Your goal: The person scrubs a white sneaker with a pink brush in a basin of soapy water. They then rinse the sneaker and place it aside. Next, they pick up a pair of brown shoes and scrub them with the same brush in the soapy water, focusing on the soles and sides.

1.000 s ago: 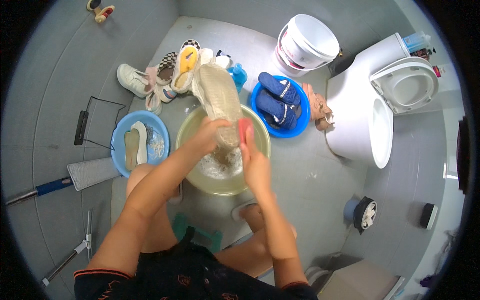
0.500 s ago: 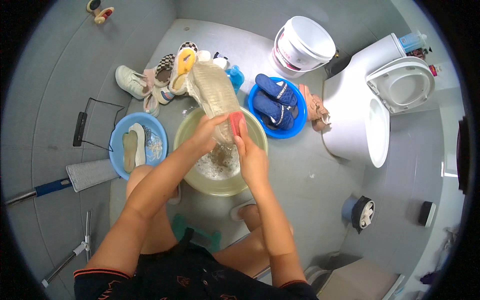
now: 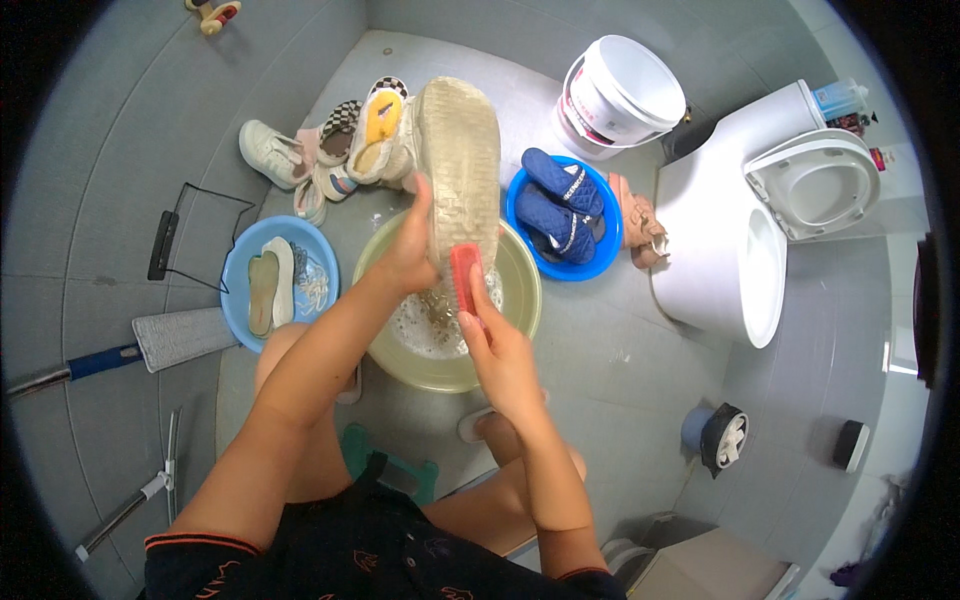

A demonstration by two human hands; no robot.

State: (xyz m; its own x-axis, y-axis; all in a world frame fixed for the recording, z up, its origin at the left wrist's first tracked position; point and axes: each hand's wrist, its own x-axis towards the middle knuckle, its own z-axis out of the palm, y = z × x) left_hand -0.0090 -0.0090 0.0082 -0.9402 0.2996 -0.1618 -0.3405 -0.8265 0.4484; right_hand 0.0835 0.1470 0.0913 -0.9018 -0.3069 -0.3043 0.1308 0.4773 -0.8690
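Note:
My left hand [image 3: 407, 245] grips a shoe [image 3: 460, 150] along its side, with the worn, dirty beige sole turned up toward me. A red scrubbing brush [image 3: 466, 275] is held in my right hand [image 3: 497, 350], its bristles at the heel end of the sole. Below both hands stands a yellow-green basin [image 3: 440, 380] with murky, sudsy water. The shoe is above the basin's far rim, and its upper is mostly hidden behind the sole.
Several shoes [image 3: 275, 155] stand at the far left. A light-blue basin [image 3: 232, 310] holds insoles and laces. Blue slippers [image 3: 555, 220] lie in a blue basin [image 3: 613, 235]. Beyond are a white bucket [image 3: 615, 100], pink shoes [image 3: 632, 220] and a toilet [image 3: 700, 250]. A mop [image 3: 185, 338] leans left.
The shoe has turned so its sole faces me more squarely. The brush has shifted down to the heel end, my right hand moving slightly lower with it.

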